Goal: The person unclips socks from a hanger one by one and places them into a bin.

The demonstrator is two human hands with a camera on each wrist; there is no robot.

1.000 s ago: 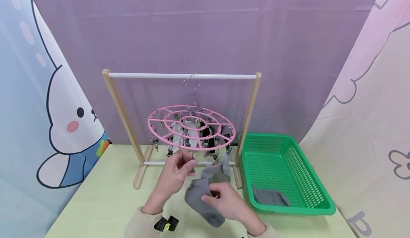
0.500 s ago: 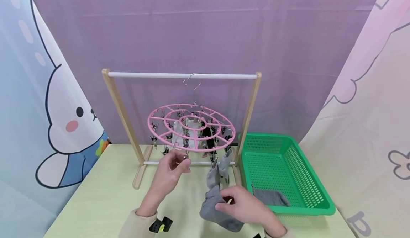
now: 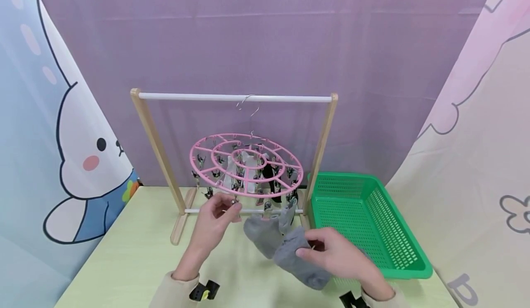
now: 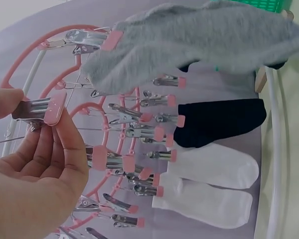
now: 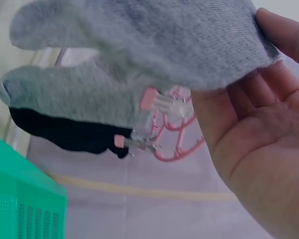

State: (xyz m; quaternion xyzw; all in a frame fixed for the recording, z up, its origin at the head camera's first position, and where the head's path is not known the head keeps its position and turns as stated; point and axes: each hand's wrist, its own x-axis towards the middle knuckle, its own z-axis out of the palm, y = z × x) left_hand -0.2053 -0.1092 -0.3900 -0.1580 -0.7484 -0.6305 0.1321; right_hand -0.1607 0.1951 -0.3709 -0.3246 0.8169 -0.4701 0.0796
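Observation:
My left hand (image 3: 213, 220) pinches a metal clip (image 4: 39, 108) with pink tips between thumb and fingers, below the front of the pink round hanger (image 3: 248, 196). To the right, my right hand (image 3: 337, 252) holds a grey sock (image 3: 296, 258) by its cuff, with the toe pointing down and right in the head view. Just behind it another grey sock (image 3: 262, 234) hangs from a clip, with a lighter grey sock (image 3: 286, 217) beside it. Farther back hang white socks (image 4: 209, 201) and a black sock (image 4: 222, 119).
The hanger hooks onto the white bar (image 3: 236, 97) of a wooden-sided stand (image 3: 153, 137). A green perforated basket (image 3: 407, 225) stands at the right; my right forearm mostly hides a grey sock in it. Several unused clips (image 4: 122, 221) dangle from the rings.
My left hand has moved slightly left with the clip and the hanger has turned, carrying the hanging socks leftward. My right hand has moved right with its sock, toward the basket side.

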